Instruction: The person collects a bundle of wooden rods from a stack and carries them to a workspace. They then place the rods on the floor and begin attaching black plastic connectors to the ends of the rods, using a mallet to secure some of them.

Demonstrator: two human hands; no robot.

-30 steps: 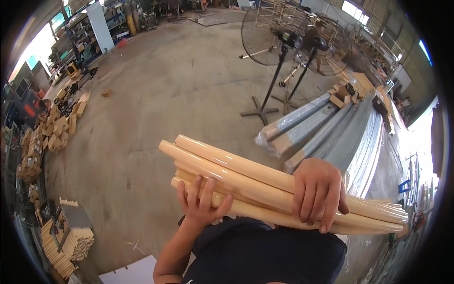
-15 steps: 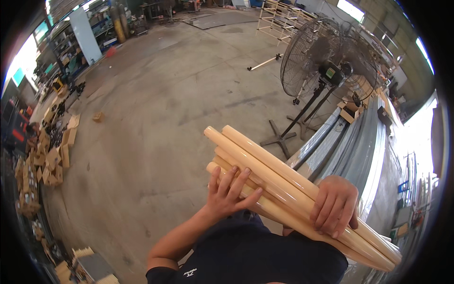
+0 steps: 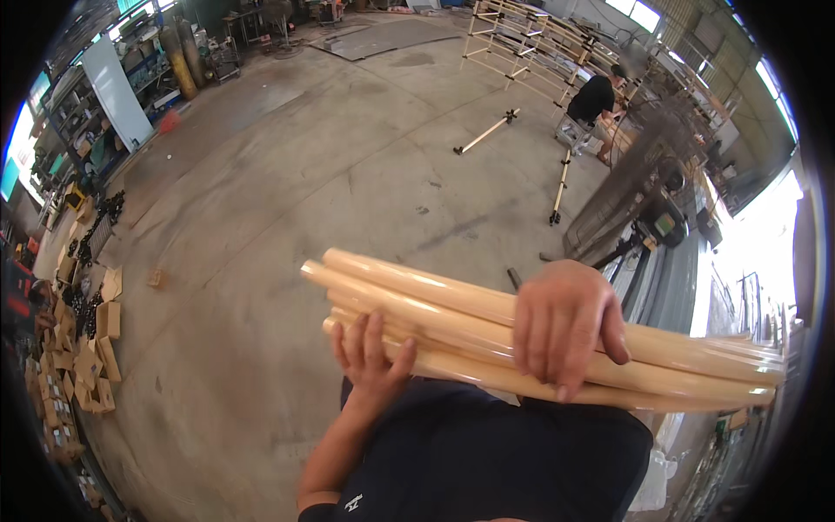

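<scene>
A bundle of pale yellow glossy tubes (image 3: 461, 329) is held in front of the body, across the dark shirt (image 3: 496, 452), with its length set roughly crosswise and its right end somewhat lower in view. The tube ends at the left are staggered, several round mouths being seen there; those at the far right are crowded together.

The bundle is gripped by both hands. By the right hand (image 3: 567, 322) it is clasped from above, right of its middle, with the fingers bent down over the near side and the thumb set apart to the right. By the left hand (image 3: 374, 357) it is held near the left end, the fingers being pressed up over the lower tubes and the thumb held apart; contact of the palm cannot be told.

Beyond the bundle, a grey concrete floor (image 3: 261, 217) is seen. Two slim rods are laid on it: one rod with dark joints (image 3: 487, 130) farther off, another (image 3: 562, 185) nearer the fan (image 3: 626, 187), which is blurred. A co-worker (image 3: 593, 100) is seated near a tubular rack (image 3: 520, 52). Opened cardboard boxes (image 3: 87, 361) are heaped along the left side.
</scene>
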